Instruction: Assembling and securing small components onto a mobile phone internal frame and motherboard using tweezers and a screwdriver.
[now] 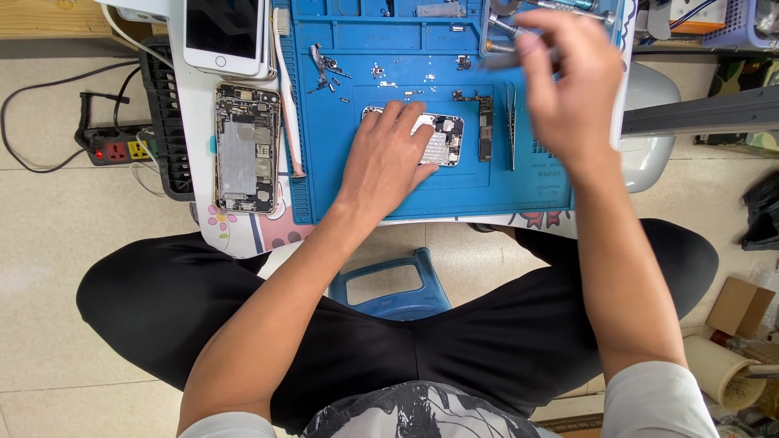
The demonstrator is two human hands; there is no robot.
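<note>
- Your left hand (388,162) lies flat on the opened phone (430,139) in the middle of the blue mat (341,178), fingers spread and pressing down on its left half; nothing is gripped, the phone is only pinned.
- Your right hand (568,85) is up at the mat's far right corner, over the tool tray (499,32). It is blurred, with the fingers curled together; whether they hold a tool I cannot tell.
- Judging by this, you are mid-teardown: steadying the phone while fetching a driver or similar tool.
- The next move probably calls for a fine tip brought back to the phone's exposed right half, with your left hand staying flat so that the shell cannot slide.
- Mind the loose screws (381,73) on the mat just beyond the phone; a sweep of the wrist could scatter them.
- Count: two opened phones, one under your hand and a second one (247,148) on the bench left of the mat; one closed white phone (224,32) beyond that second one.
- One logic board (484,126) and one pair of tweezers (512,126), both on the mat right of the phone.
- One power strip (118,148) on the floor, far left of the mat.
</note>
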